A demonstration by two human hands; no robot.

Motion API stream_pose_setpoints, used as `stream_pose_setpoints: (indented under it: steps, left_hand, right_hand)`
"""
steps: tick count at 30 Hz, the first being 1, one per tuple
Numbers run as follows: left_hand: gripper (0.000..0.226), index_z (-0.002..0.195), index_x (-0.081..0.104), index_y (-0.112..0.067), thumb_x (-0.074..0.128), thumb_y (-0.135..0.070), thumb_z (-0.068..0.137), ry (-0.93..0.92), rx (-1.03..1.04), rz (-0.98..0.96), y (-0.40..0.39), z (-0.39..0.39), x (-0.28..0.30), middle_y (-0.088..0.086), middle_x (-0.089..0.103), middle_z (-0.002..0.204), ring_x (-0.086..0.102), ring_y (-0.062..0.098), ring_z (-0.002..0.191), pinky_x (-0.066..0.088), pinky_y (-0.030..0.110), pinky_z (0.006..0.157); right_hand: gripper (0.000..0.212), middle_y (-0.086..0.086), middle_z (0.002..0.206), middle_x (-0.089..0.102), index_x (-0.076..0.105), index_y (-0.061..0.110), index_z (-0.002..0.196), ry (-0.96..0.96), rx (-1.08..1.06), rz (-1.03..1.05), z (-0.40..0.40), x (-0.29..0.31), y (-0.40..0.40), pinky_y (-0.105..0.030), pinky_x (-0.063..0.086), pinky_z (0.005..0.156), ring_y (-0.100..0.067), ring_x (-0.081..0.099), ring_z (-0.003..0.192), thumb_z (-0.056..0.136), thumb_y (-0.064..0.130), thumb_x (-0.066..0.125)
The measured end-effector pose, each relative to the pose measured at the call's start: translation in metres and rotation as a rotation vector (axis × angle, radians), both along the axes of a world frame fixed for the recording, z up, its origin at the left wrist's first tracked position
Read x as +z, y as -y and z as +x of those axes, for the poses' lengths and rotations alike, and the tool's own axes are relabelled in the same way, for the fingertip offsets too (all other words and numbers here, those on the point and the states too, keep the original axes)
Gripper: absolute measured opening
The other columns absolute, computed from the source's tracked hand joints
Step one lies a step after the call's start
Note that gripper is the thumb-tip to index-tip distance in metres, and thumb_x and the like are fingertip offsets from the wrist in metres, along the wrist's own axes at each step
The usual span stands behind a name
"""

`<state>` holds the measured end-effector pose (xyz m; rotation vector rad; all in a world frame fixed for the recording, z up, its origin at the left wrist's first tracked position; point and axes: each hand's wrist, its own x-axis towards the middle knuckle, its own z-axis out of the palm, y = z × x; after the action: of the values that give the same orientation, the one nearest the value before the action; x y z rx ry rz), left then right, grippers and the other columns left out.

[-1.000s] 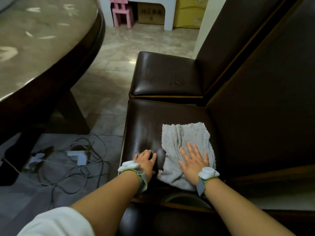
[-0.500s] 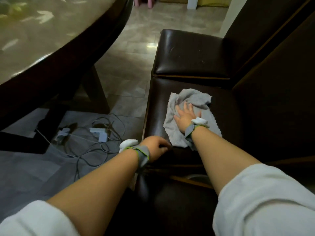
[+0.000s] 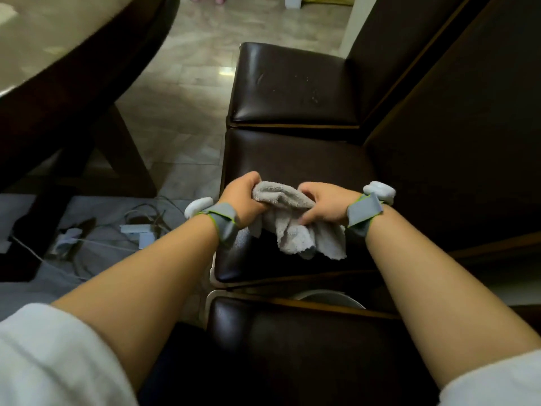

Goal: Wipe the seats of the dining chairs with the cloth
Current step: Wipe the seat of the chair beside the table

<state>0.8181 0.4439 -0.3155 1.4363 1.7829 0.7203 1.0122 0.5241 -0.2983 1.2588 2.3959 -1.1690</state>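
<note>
A grey cloth is bunched up and lifted above the middle dining chair seat, which is dark brown leather. My left hand grips the cloth's left end with curled fingers. My right hand grips its right end, and loose folds hang down between them. Beyond lies a second dark seat with pale specks on it. A third seat sits nearest me, under my forearms.
Tall dark chair backs rise on the right. A round table with a dark rim stands at the left. Tangled cables and a power strip lie on a grey mat below it. Tiled floor runs between table and chairs.
The cloth lay flat on the middle seat under my right hand; now both hands have gathered it and lifted it off the seat. My left hand left the seat's front edge.
</note>
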Motion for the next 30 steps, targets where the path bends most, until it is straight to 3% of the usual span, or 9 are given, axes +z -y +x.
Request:
stream_pose_setpoints:
  steps: [2,6,9,13,16,19,22,26,30]
  left_hand:
    - [0.033,0.069,0.041,-0.022,0.071,-0.007,0.073,-0.025,-0.015,0.009,-0.003,-0.010,0.003,0.001,0.051,0.068,0.045,0.016,0.065,0.037,0.028,0.058]
    - [0.036,0.104,0.056,-0.014,0.050,0.007,0.075,-0.155,0.075,0.159,-0.012,-0.034,0.010,0.007,0.060,0.098,0.057,0.024,0.091,0.041,0.026,0.076]
    - [0.057,0.129,0.051,-0.012,0.049,-0.009,0.072,-0.375,-0.001,0.370,-0.015,-0.043,0.012,0.014,0.052,0.126,0.049,0.032,0.116,0.040,0.035,0.098]
    - [0.052,0.137,0.048,-0.019,0.046,-0.022,0.086,-0.487,-0.249,0.182,0.004,-0.050,-0.014,0.011,0.038,0.147,0.036,0.032,0.133,0.031,0.039,0.111]
    - [0.053,0.136,0.050,-0.023,0.060,-0.026,0.084,-0.595,-0.527,-0.114,0.026,-0.049,-0.039,0.003,0.038,0.148,0.039,0.028,0.134,0.033,0.041,0.110]
    - [0.039,0.126,0.058,-0.024,0.060,-0.030,0.087,-0.509,-0.365,-0.095,0.033,-0.042,-0.045,0.000,0.050,0.137,0.050,0.024,0.123,0.042,0.034,0.100]
    - [0.025,0.115,0.065,-0.018,0.053,-0.016,0.092,-0.497,-0.268,-0.029,0.033,-0.038,-0.054,0.005,0.058,0.122,0.055,0.027,0.112,0.045,0.033,0.091]
    - [0.034,0.113,0.064,-0.020,0.056,-0.002,0.085,-0.485,-0.240,-0.061,0.042,-0.040,-0.065,0.004,0.057,0.120,0.056,0.025,0.109,0.044,0.030,0.088]
    - [0.023,0.100,0.059,-0.018,0.048,-0.004,0.085,-0.439,-0.006,-0.057,0.053,-0.038,-0.065,0.012,0.059,0.107,0.057,0.033,0.097,0.045,0.035,0.082]
  right_hand:
    - [0.023,0.001,0.079,0.056,0.056,0.020,0.080,0.053,-0.066,0.054,0.007,-0.006,-0.007,-0.029,0.039,0.063,-0.018,0.053,0.078,0.073,0.006,0.072]
    - [0.025,-0.003,0.082,0.060,0.061,0.017,0.082,-0.314,-0.512,0.305,0.002,-0.008,-0.022,-0.028,0.045,0.067,-0.020,0.057,0.079,0.070,-0.005,0.061]
    - [0.025,-0.002,0.084,0.054,0.058,0.015,0.079,-0.510,-0.589,0.623,-0.018,-0.002,-0.020,-0.015,0.036,0.063,-0.015,0.049,0.075,0.065,-0.005,0.052]
    - [0.025,-0.008,0.093,0.059,0.059,0.011,0.086,-0.217,-0.431,0.529,-0.027,-0.023,-0.003,-0.031,0.043,0.077,-0.028,0.055,0.089,0.072,-0.007,0.050]
    - [0.025,-0.004,0.101,0.062,0.065,0.016,0.098,0.208,-0.127,0.172,-0.016,-0.044,0.016,-0.028,0.049,0.081,-0.025,0.061,0.097,0.074,0.015,0.072]
    - [0.016,-0.001,0.101,0.062,0.067,0.019,0.095,0.048,-0.209,0.305,-0.019,-0.043,0.028,-0.032,0.049,0.083,-0.023,0.059,0.097,0.081,0.027,0.065]
    - [0.032,-0.003,0.137,0.049,0.062,0.025,0.123,0.003,-0.098,0.533,-0.031,-0.061,0.028,-0.039,0.033,0.106,-0.026,0.038,0.128,0.091,0.027,0.056]
    - [0.049,0.005,0.162,0.002,0.020,0.047,0.147,0.192,0.137,0.413,-0.043,-0.089,0.043,-0.051,0.001,0.118,-0.025,-0.003,0.149,0.101,0.040,0.036]
    - [0.050,0.006,0.162,-0.007,0.014,0.054,0.145,0.203,0.118,0.443,-0.061,-0.094,0.082,-0.053,-0.007,0.116,-0.025,-0.012,0.148,0.101,0.040,0.032]
